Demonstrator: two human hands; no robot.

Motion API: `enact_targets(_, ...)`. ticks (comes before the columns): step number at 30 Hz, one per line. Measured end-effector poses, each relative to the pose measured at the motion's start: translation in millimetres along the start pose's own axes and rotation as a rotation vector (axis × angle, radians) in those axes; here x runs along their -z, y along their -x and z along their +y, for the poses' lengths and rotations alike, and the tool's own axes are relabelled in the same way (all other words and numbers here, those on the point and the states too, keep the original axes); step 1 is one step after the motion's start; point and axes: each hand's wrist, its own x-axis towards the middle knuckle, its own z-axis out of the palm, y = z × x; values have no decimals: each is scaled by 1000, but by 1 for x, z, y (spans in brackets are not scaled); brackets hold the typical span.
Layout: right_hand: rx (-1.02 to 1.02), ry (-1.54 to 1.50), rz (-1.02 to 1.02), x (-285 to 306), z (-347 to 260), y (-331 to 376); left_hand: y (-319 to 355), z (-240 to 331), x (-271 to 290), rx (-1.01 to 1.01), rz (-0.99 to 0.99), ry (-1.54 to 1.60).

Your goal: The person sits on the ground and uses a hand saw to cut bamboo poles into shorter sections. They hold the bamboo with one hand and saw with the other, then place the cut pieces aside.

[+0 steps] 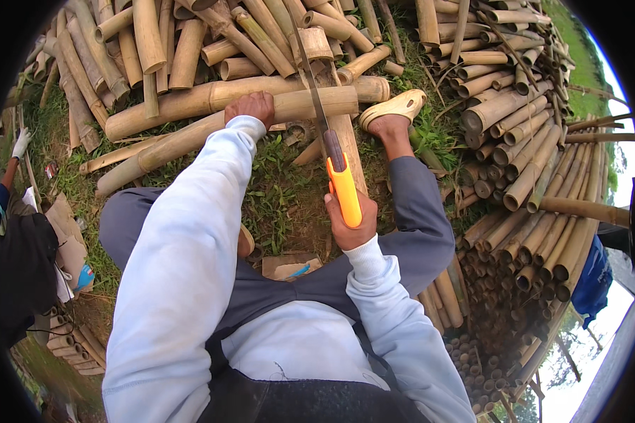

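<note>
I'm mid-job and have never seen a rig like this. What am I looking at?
There is no machine here: these are a person's own bare hands. The one picture comes from a wide fisheye camera worn on the head, looking down, so straight edges bend near the rim. The left hand grips a bamboo pole from above. The right hand holds an orange-handled saw, its blade crossing the pole near its right end. Bamboo pieces lie on grassy ground ahead; more are stacked at right.

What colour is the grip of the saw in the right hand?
The saw grip is yellow-orange; it shows best in the head view.
</note>
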Motion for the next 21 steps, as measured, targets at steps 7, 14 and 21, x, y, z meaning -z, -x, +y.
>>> enact_targets(7,-150,191,-11,32,1,125,3,-5,15,-2,-66,-9)
enact_targets(14,25,38,59,-11,17,-19,-10,-7,10,-107,-95,-42)
enact_targets(21,152,140,22,-17,18,-41,-32,-3,34,122,-214,177)
